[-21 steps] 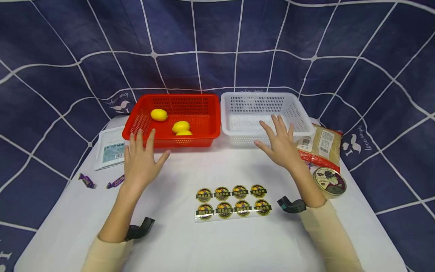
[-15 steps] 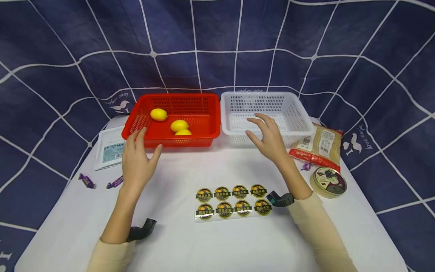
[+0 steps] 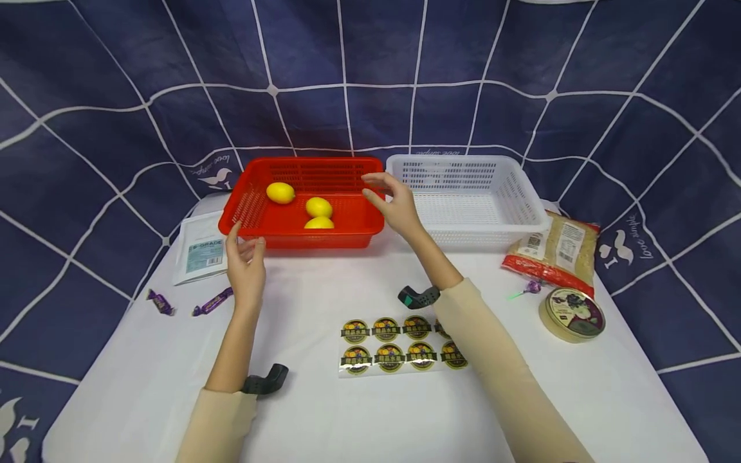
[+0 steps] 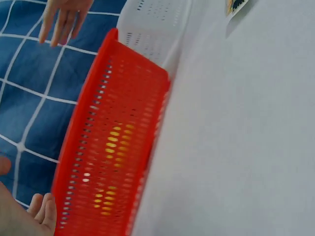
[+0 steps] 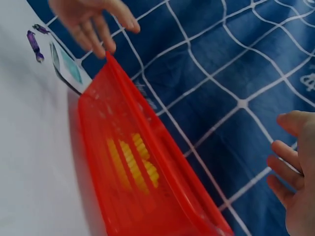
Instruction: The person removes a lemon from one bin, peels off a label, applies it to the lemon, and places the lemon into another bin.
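Three yellow lemons (image 3: 319, 207) lie inside a red plastic basket (image 3: 341, 241); they show through its slotted wall in both wrist views. My left hand (image 3: 247, 270) is at the basket's near left corner, fingers loosely bent, thumb apart, nothing held. In the left wrist view its fingers (image 4: 47, 211) come right up to the rim. Over the basket's right end hovers my right hand (image 3: 399, 209), thumb and fingers spread apart with nothing between them. Right beside the red basket stands a white plastic basket (image 3: 492, 236), with no items visible inside.
A sheet of round stickers (image 3: 389, 357) lies in front, partly under the right sleeve. On the left are a white pouch (image 3: 202, 251) and two purple-wrapped candies (image 3: 213, 302). A grain bag (image 3: 558, 247), a lollipop (image 3: 531, 287) and a round tin (image 3: 572, 316) sit right.
My right hand has swung left from the white basket to the red one's right end. My left hand has drawn back slightly, its fingers more bent. The view has shifted a little.
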A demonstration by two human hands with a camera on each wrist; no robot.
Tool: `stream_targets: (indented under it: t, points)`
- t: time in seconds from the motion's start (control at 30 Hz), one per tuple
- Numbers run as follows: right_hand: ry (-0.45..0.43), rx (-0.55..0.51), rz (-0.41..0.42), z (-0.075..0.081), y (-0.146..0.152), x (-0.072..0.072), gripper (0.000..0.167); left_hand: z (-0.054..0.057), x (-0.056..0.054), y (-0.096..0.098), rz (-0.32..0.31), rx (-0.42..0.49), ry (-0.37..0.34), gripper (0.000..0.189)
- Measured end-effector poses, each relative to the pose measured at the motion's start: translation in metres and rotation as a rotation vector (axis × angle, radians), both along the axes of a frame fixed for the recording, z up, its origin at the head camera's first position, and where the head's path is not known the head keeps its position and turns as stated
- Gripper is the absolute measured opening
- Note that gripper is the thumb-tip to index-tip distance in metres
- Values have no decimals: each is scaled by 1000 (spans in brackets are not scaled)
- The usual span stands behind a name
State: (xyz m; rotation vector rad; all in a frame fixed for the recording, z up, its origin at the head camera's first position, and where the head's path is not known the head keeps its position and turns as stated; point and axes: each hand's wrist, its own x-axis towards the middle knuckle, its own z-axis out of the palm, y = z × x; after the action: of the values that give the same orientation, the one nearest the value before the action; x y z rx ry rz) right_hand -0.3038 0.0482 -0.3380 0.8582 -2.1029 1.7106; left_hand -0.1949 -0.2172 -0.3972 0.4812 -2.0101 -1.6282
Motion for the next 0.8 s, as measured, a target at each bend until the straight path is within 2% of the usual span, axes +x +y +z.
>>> stream_targets:
  t: [0.07,0.13,0.23,0.37,0.5,0.63,0.8]
  points:
    - [-12,-11,40,6,-14,0,29,-3,-7,1,-8,146,-23,54]
    - [-36,-4,57,10,-27,-1,29,-6,-14,1,-21,289,-15,55]
    - [-93,-8,107,7,-45,-11,31,-10,-22,1,-40,467,40,57]
    - [-188,33,180,-6,-64,-27,31,-19,-32,1,-63,622,139,56]
    - [-297,149,250,-29,-77,-49,32,-32,-41,2,-69,656,196,51]
    - [-337,334,282,-51,-88,-69,35,-40,-47,5,-33,659,280,45]
    - [-327,553,316,-58,-97,-82,38,-44,-54,5,22,699,404,37]
